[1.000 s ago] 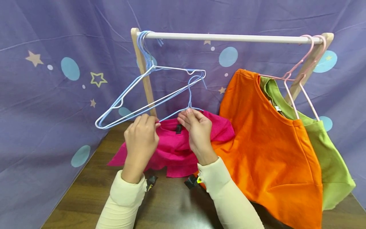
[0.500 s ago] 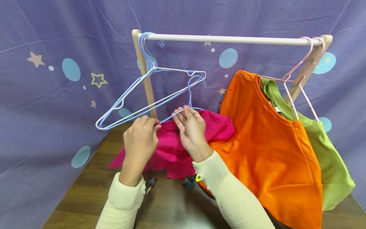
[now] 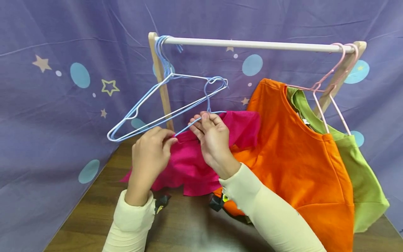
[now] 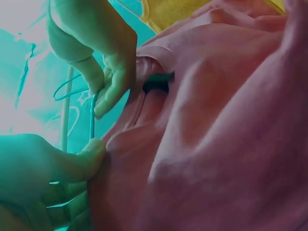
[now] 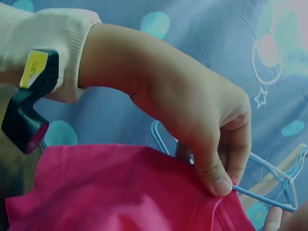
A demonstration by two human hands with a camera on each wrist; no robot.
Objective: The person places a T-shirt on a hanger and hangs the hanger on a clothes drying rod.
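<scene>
A pink shirt point(image 3: 189, 168) hangs partly off a blue hanger point(image 3: 208, 98) low in front of the rack. My left hand point(image 3: 150, 157) pinches the shirt's neckline where the hanger's left arm enters it; the right wrist view shows this thumb point(image 5: 221, 186) pressing the cloth. Just below the hook, my right hand point(image 3: 215, 140) pinches the hanger wire between thumb and fingers. From the left wrist view, the right hand point(image 4: 108, 53) holds the wire beside the open neckline, where a dark label point(image 4: 158, 82) shows. The hanger's right arm runs into the shirt's far shoulder.
The rack's white rail point(image 3: 252, 44) spans the back. White and blue hangers point(image 3: 138, 108) hang at its left end. On pink hangers point(image 3: 319, 85) at the right hang an orange shirt point(image 3: 302, 168) and a green shirt point(image 3: 362, 182). Below is the wooden table point(image 3: 182, 224).
My right hand has slid down from the hanger's neck along its left arm, then lifted it slightly, raising the shirt's right shoulder. My left hand has shifted a little left, still pinching the neckline.
</scene>
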